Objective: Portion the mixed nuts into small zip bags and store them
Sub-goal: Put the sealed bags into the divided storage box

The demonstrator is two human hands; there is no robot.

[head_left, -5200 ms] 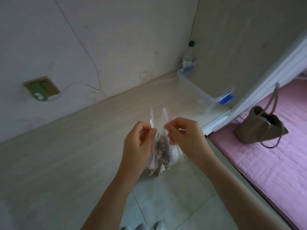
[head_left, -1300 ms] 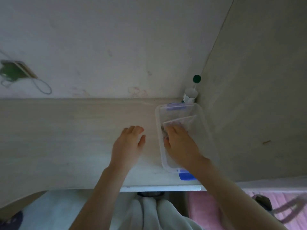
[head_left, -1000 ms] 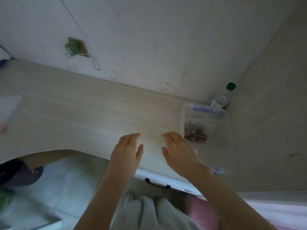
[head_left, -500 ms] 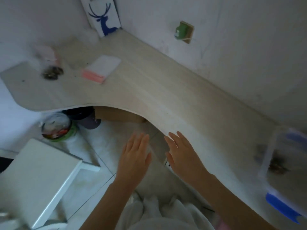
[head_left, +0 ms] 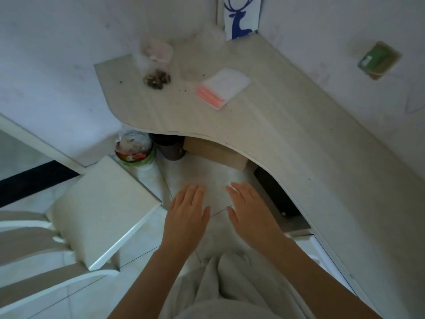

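Desk (head_left: 287, 125) curved edge ahead | left hand (head_left: 186, 217), right hand (head_left: 253, 215): grips released, above floor (head_left: 213, 171)

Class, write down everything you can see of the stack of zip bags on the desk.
The stack of zip bags is a thin, flat pile of whitish, see-through plastic pouches, roughly rectangular, with pink-red zip strips along the end nearest the curved edge of the desk. It looks unfilled and lies flat, askew. Only the desk touches it.

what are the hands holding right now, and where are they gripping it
Nothing is held. The left hand and right hand are both open with straight fingers, above the floor, apart from the desk.
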